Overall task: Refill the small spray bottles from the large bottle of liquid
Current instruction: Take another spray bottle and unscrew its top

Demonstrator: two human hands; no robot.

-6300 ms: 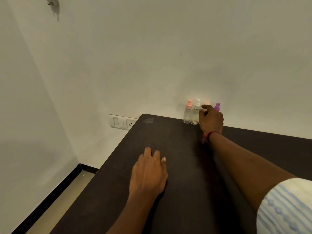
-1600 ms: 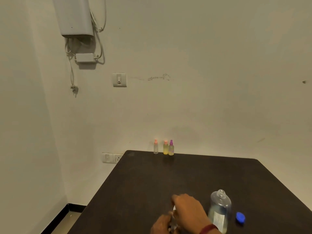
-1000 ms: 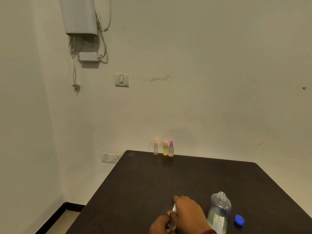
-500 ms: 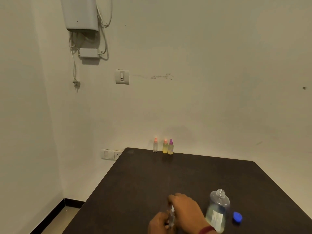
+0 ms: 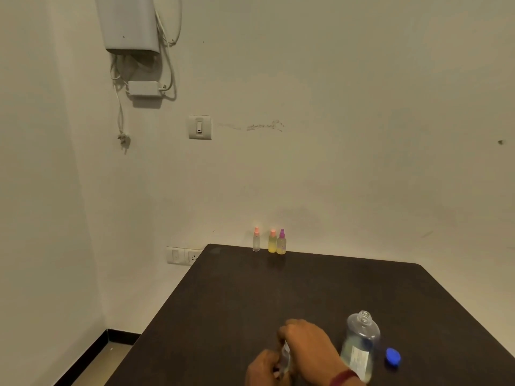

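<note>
Clear spray bottle (image 5: pixel 285 358) now out of the far row (image 5: pixel 272 242) — just left of the open large bottle (image 5: pixel 361 344); left hand (image 5: pixel 264 367) grips it, right hand (image 5: pixel 306 348) curls over its top, likely unscrewing.

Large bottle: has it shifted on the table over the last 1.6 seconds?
No. The large bottle stands uncapped just left of the blue cap, the same as before; only the camera view drifted slightly.

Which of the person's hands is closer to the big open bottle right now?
Right. The right hand sits just left of the large bottle, almost beside it; the left hand is farther left, beyond the small spray bottle both grip.
</note>
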